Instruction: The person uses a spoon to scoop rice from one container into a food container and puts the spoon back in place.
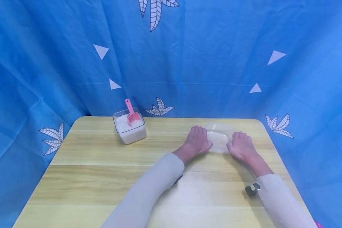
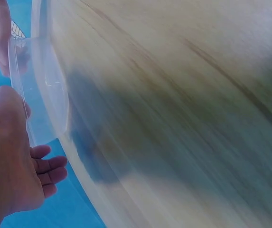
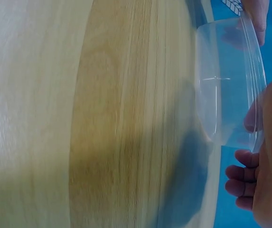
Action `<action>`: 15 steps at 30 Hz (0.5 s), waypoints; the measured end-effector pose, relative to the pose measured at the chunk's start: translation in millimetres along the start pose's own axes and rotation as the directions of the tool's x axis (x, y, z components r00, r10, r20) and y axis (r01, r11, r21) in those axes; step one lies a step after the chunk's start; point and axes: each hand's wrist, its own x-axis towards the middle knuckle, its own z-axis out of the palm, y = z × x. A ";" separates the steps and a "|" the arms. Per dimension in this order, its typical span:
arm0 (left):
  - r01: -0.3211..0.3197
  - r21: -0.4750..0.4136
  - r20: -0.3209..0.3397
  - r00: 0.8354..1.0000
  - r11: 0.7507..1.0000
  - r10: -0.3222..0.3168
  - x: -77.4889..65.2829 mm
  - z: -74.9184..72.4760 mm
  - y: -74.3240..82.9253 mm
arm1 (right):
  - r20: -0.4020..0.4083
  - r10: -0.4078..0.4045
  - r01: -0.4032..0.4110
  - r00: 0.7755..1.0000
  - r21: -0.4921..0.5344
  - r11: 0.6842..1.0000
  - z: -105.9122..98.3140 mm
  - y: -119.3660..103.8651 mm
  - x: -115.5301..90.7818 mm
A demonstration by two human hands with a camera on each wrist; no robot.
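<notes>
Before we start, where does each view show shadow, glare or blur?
Head: pale glare on the wooden tabletop; the clear plastic container looks faint. Left wrist: broad, soft-edged shadow beside the container, hazy wood grain. Right wrist: bluish shadow, sharper grain.

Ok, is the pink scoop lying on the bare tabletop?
No, the pink scoop rests in the white powder inside the square container.

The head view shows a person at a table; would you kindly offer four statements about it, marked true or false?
1. The square tub stands on the table, left of both hands. True.
2. The pink scoop lies on the table. False: it rests in the white contents of the square tub.
3. The cloth behind the table is plain red. False: it is blue with white patterns.
4. The left hand and right hand hold the clear container. True.
</notes>
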 end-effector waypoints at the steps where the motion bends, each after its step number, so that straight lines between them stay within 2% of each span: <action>1: 0.000 -0.011 0.004 1.000 1.000 0.000 -0.3 0.3 -1.0 | -0.001 0.002 -0.002 1.000 0.003 1.000 0.3 -0.5 0.2; 7: 0.001 -0.049 0.011 1.000 0.999 0.000 -3.7 1.9 -6.5 | -0.003 -0.001 0.001 1.000 0.020 1.000 2.0 -6.5 0.9; 15: 0.004 -0.055 -0.022 1.000 0.998 -0.005 -14.6 3.7 -14.3 | -0.006 -0.021 0.022 1.000 0.004 1.000 3.9 -15.9 0.7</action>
